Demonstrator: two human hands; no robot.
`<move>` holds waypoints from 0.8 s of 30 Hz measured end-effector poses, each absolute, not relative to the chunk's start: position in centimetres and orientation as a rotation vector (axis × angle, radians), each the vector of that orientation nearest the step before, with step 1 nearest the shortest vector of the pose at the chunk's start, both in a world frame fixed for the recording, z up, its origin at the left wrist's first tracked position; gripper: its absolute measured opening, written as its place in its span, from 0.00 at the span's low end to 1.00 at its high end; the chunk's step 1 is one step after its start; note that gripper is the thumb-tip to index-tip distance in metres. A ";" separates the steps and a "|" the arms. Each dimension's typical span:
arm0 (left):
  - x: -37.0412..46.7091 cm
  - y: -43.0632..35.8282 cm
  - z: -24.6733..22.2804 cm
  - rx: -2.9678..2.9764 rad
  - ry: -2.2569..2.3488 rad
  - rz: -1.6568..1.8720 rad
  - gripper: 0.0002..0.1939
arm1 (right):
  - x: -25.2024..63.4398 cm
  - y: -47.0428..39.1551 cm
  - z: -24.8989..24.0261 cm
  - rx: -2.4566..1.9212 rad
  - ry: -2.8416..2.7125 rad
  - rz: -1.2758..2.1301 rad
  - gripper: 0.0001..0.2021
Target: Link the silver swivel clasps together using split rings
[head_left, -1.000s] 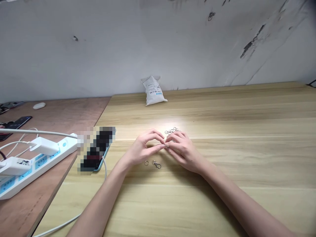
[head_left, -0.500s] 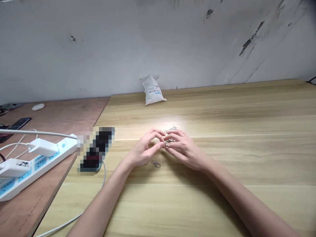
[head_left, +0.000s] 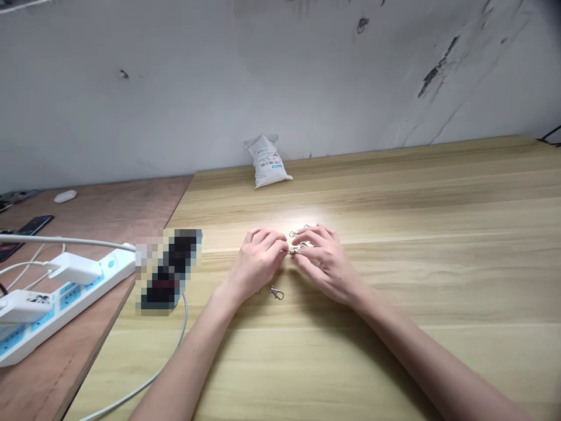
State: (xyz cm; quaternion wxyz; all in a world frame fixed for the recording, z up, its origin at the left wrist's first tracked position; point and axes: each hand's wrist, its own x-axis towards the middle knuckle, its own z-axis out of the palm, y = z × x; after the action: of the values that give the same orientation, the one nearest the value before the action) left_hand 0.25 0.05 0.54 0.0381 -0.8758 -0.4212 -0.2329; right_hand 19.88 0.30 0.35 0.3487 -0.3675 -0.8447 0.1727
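Small silver metal pieces (head_left: 294, 251), seemingly linked clasps or rings, sit between my two hands. My left hand (head_left: 259, 262) has its fingers bent together, thumb and fingertips pinching the left end of these pieces. My right hand (head_left: 326, 260) closes its thumb and index finger on their right side, its other fingers curved over them. More silver rings (head_left: 294, 233) lie just behind my right fingers, partly covered. A silver lobster clasp (head_left: 276, 293) lies on the wooden table (head_left: 394, 204), below my left hand. A bit of another metal piece shows beside it.
A white labelled packet (head_left: 268, 164) stands near the wall. To the left are a blurred-out phone (head_left: 170, 272) with a white cable (head_left: 184, 318), a power strip (head_left: 118, 263) with plugs, another phone (head_left: 37, 224) and a small white case (head_left: 65, 196).
My left fingers have closed together from a looser, arched pose, and my left hand has turned more knuckles-up. My right fingers have shifted slightly around the metal pieces. The view has moved slightly.
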 end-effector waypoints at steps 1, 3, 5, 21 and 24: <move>0.4 0.0 0.6 -2.659 -1.272 -0.702 0.07 | 19.5 0.1 0.3 -0.974 -2.146 0.451 0.13; 0.4 -0.1 0.7 -2.637 -1.267 -0.704 0.07 | 19.0 -0.2 0.1 -1.026 -2.072 0.464 0.14; -0.2 0.0 0.9 -2.643 -1.309 -0.729 0.06 | 19.1 0.1 -0.1 -1.064 -2.053 0.469 0.14; -4.0 -1.4 4.2 -2.989 -2.043 -0.619 0.06 | 18.0 -1.7 -0.9 -0.652 -2.537 0.247 0.09; -4.2 -3.9 5.2 -2.999 -2.112 -0.368 0.05 | 17.5 -1.8 -1.2 -0.665 -2.559 0.133 0.09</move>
State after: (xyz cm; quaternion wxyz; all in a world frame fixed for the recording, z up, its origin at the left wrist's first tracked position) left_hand -4.19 -3.89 5.19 -0.2690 -0.7835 -0.5519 -0.0962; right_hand 17.51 -1.81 -1.18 0.2447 -0.2436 -0.9372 0.0489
